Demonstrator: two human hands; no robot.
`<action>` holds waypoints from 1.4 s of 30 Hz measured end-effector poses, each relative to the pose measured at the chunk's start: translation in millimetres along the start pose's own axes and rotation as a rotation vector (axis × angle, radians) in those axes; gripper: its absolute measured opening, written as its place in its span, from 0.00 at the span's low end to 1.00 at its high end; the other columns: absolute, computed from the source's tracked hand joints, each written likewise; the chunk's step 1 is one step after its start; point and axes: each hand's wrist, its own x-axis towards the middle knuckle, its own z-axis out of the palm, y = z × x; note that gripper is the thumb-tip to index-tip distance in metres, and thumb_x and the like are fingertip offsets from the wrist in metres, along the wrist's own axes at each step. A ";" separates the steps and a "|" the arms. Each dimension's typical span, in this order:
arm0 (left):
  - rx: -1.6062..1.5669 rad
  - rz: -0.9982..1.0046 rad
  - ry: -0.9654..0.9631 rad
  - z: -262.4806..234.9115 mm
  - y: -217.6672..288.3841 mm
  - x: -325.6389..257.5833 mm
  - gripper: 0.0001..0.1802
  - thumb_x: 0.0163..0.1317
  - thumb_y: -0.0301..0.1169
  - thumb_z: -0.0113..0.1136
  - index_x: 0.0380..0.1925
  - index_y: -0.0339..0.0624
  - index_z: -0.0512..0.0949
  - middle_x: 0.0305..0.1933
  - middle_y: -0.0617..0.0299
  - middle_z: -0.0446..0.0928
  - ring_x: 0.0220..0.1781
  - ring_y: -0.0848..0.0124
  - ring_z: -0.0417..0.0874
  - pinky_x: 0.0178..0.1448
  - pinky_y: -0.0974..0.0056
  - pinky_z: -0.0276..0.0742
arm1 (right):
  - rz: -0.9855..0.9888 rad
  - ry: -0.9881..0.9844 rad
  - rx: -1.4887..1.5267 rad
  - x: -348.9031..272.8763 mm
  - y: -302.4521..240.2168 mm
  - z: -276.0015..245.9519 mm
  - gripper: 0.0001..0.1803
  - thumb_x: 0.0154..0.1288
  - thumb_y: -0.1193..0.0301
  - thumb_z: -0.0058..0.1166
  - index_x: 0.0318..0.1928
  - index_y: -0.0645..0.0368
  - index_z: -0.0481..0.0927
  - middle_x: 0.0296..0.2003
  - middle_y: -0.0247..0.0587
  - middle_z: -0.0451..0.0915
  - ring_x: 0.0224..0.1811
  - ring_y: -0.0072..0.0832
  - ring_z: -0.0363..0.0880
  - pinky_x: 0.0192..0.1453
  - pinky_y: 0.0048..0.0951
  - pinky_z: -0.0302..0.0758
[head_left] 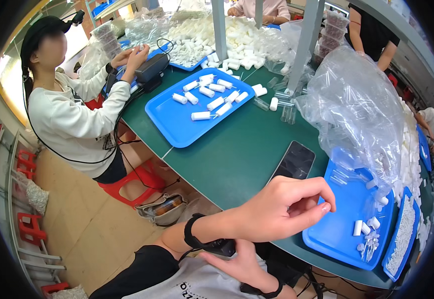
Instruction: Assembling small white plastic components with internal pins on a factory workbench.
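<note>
My left hand reaches across from the lower left over the table edge, beside a blue tray. Its fingers are curled, with thumb and fingertips close together; whatever they hold, if anything, is hidden. Close to my shirt, my right hand is open, fingers stretched toward the left, touching no item I can make out. In that tray lie white cylinders, small clear plastic parts and clear tubes. Just beyond my left hand a dark phone lies on the green table.
Another blue tray holds several white cylinders with thin stems. A large clear plastic bag overhangs the right tray. A narrow tray holds small white pieces. Grey posts rise from the table. A person sits at left; others work beyond.
</note>
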 end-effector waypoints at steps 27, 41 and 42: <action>0.314 0.131 -0.056 31.5 -1.6 9.4 0.03 0.54 0.22 0.60 0.29 0.39 0.77 0.20 0.64 0.73 0.18 0.74 0.75 0.21 0.70 0.67 | 0.026 0.074 0.092 -8.3 -5.6 -9.3 0.26 0.57 0.59 0.64 0.46 0.68 0.76 0.39 0.49 0.81 0.44 0.35 0.80 0.49 0.32 0.74; 0.484 0.104 -0.169 97.0 -31.6 28.9 0.04 0.56 0.26 0.59 0.28 0.41 0.74 0.20 0.61 0.74 0.21 0.65 0.77 0.25 0.63 0.72 | 0.214 0.270 -0.797 -100.3 -81.4 -174.1 0.15 0.57 0.69 0.60 0.44 0.61 0.78 0.28 0.47 0.80 0.30 0.42 0.80 0.34 0.35 0.76; 0.497 0.119 -0.174 100.6 -35.1 32.0 0.04 0.56 0.26 0.59 0.28 0.41 0.74 0.20 0.61 0.74 0.22 0.64 0.77 0.26 0.62 0.72 | 0.280 0.401 -0.855 -104.3 -85.1 -182.9 0.13 0.57 0.71 0.60 0.43 0.62 0.79 0.28 0.47 0.80 0.30 0.41 0.80 0.34 0.34 0.76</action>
